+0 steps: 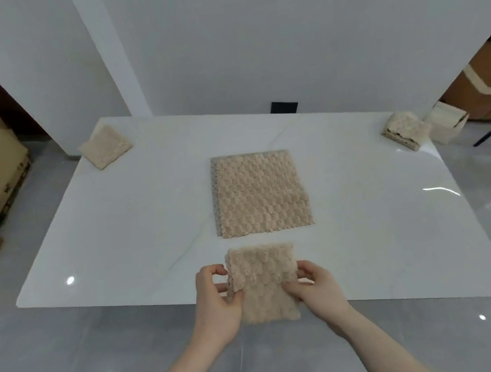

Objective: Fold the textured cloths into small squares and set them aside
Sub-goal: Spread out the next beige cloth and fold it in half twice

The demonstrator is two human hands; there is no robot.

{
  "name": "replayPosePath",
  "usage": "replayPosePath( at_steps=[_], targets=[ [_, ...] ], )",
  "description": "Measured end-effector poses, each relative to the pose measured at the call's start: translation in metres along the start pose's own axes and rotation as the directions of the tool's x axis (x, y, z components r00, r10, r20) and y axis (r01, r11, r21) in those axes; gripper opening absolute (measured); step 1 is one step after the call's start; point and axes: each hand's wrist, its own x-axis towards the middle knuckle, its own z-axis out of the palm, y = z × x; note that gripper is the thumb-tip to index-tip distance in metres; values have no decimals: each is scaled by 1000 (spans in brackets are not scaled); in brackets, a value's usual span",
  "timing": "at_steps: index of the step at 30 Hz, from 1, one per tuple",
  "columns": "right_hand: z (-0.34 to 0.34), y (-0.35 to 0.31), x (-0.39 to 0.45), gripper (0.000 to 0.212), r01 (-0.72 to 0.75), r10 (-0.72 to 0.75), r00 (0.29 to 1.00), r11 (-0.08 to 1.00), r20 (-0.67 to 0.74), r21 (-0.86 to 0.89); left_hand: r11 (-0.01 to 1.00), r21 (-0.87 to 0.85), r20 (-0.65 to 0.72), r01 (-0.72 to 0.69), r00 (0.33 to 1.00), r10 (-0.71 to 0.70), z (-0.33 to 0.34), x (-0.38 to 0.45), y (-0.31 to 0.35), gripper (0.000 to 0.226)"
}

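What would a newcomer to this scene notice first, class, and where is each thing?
First, the two hands, left hand and right hand, which grip a beige textured cloth by its side edges at the near edge of the white table. Next, the stack of unfolded cloths lying flat mid-table. Then a folded cloth at the far left corner and a pile of folded ones at the far right.
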Motion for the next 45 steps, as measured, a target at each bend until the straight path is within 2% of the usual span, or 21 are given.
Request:
replayPosePath(
  at_steps=[4,6,9,14,18,23,26,30,34,37,40,42,45],
  targets=[
    [-41,-16,-30,20,27,-26,999,999,-23,37,997,-5,181,76,981,-74,4,-17,31,31],
    [-60,-19,-36,19,46,-44,999,998,-30,51,995,3,228,98,969,-96,14,-22,47,30],
    [-94,-20,-34,20,57,-53,997,995,-47,86,994,-29,212,103,973,-94,40,-23,75,32],
    [-164,-21,-19,21,82,-84,996,993,25,82,979,-131,167,156,977,-133,101,-24,108,35],
    [-224,-20,-8,20,94,-98,991,995,96,45,958,-183,135,221,971,-198,153,-33,126,30],
    [-275,-22,8,21,101,-96,985,994,144,-30,955,-216,107,205,977,-185,201,-45,148,25],
    [-291,-27,18,21,108,-100,981,994,163,-36,947,-253,80,200,979,-186,218,-46,160,38],
    [-301,-37,33,21,116,-105,982,991,160,-62,944,-262,45,198,980,-194,233,-30,171,28],
    [-310,-46,48,22,132,-113,982,984,151,-121,903,-361,31,234,971,-239,250,-7,175,32],
    [-319,-45,60,21,118,-99,986,982,131,-146,791,-502,100,350,932,-349,262,6,174,39],
    [-327,-44,73,22,108,-88,989,981,122,-162,702,-545,203,458,885,-419,269,14,168,49],
    [-332,-44,80,22,106,-86,989,981,124,-165,700,-531,240,479,876,-417,274,15,165,48],
    [-342,-46,92,20,107,-85,987,981,140,-161,718,-528,192,454,887,-419,283,18,168,41]
  ],
)
